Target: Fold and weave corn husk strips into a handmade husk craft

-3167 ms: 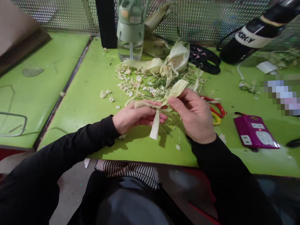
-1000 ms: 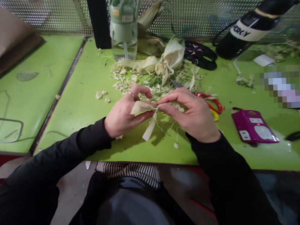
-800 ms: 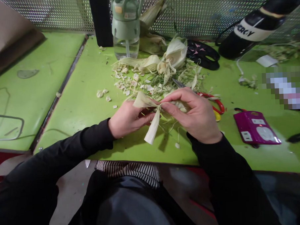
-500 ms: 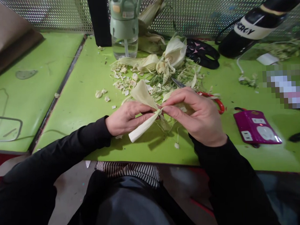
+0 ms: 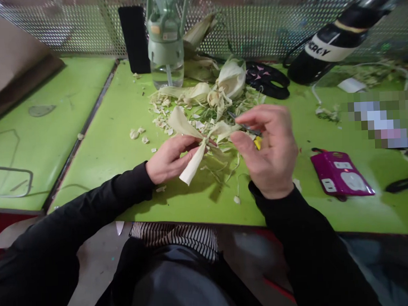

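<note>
My left hand (image 5: 172, 160) is closed on a corn husk flower (image 5: 206, 139), pinching it near its knotted middle. Pale petals spread from that knot, one upward, one down toward me and one to the right. My right hand (image 5: 267, 145) is beside it with thumb and fingers apart, close to the tip of the right petal; no object shows in its grasp. Behind the right hand lie scissors (image 5: 245, 122), mostly hidden, with a bit of metal blade showing. Cut husk scraps (image 5: 165, 114) and whole husks (image 5: 232, 77) lie beyond both hands.
A green water bottle (image 5: 166, 55) and a black phone (image 5: 134, 41) stand against the mesh screen (image 5: 93, 29). To the right are a black bottle (image 5: 328, 48) and a purple power socket (image 5: 342, 174). A brown paper bag (image 5: 14, 62) sits far left on the green table (image 5: 98, 144).
My right hand has let go of the flower's knot and opened, drawing slightly away to the right. The left hand keeps hold of the flower. The view has shifted a little.
</note>
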`<state>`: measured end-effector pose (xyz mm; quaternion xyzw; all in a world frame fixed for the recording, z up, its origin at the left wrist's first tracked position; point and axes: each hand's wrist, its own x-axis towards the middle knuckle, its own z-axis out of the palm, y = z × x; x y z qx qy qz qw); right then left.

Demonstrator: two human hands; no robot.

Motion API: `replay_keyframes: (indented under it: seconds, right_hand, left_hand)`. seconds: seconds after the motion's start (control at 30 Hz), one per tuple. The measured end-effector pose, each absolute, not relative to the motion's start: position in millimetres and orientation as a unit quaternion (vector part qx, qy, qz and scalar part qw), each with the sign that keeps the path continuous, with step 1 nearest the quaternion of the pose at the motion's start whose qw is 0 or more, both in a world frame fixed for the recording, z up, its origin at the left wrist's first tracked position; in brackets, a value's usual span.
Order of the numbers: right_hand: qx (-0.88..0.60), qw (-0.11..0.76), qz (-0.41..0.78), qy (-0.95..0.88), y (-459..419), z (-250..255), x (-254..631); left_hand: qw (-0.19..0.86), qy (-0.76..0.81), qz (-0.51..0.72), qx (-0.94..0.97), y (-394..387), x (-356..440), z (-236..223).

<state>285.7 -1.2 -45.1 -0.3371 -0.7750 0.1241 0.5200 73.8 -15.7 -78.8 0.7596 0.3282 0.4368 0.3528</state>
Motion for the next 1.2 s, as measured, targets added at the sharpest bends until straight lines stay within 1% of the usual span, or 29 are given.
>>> replay_keyframes:
  seconds: [0.07, 0.1, 0.2, 0.3, 0.4, 0.53, 0.6, 0.67, 0.83, 0.9, 0.97, 1.03, 1.1, 1.13, 1.2]
  right_hand:
    - [-0.295, 0.536, 0.085, -0.787, -4, -48, 282]
    - [-0.274, 0.517, 0.091, -0.806, -6, -50, 279]
    - [-0.299, 0.438, 0.116, -0.840, -12, -53, 273]
    - [-0.328, 0.426, 0.100, -0.837, -14, -53, 269]
    - [-0.333, 0.418, 0.099, -0.839, -14, -52, 270]
    - [-0.337, 0.387, 0.105, -0.852, -17, -49, 270]
    - [-0.325, 0.382, 0.099, -0.860, -20, -47, 269]
    - [-0.307, 0.381, 0.090, -0.867, -22, -45, 269]
    - [-0.283, 0.374, 0.084, -0.879, -24, -44, 270]
    - [-0.281, 0.371, 0.089, -0.881, -22, -46, 270]
    - [-0.287, 0.389, 0.099, -0.870, -18, -49, 271]
    - [-0.311, 0.434, 0.091, -0.840, -11, -53, 273]
    - [-0.345, 0.474, 0.062, -0.808, -4, -57, 275]
    - [-0.358, 0.475, 0.051, -0.802, 0, -59, 276]
    - [-0.368, 0.434, 0.049, -0.821, 6, -64, 277]
  left_hand:
    - [0.371, 0.320, 0.484, 0.725, -12, 76, -84]
    - [0.375, 0.318, 0.507, 0.709, -11, 77, -86]
    - [0.398, 0.349, 0.530, 0.662, -11, 82, -92]
    - [0.393, 0.365, 0.522, 0.664, -14, 83, -92]
    - [0.336, 0.367, 0.498, 0.710, -14, 79, -88]
    - [0.204, 0.356, 0.471, 0.781, -12, 72, -82]
    - [0.177, 0.343, 0.468, 0.795, -13, 71, -81]
    - [0.185, 0.340, 0.471, 0.793, -16, 71, -79]
    - [0.241, 0.354, 0.471, 0.771, -22, 74, -79]
    - [0.284, 0.352, 0.477, 0.753, -17, 76, -80]
    - [0.364, 0.338, 0.484, 0.720, -9, 77, -83]
    - [0.465, 0.326, 0.483, 0.667, -1, 77, -85]
    - [0.538, 0.324, 0.485, 0.609, 6, 75, -87]
    - [0.564, 0.324, 0.484, 0.586, 8, 73, -88]
    - [0.602, 0.333, 0.473, 0.551, 10, 70, -90]
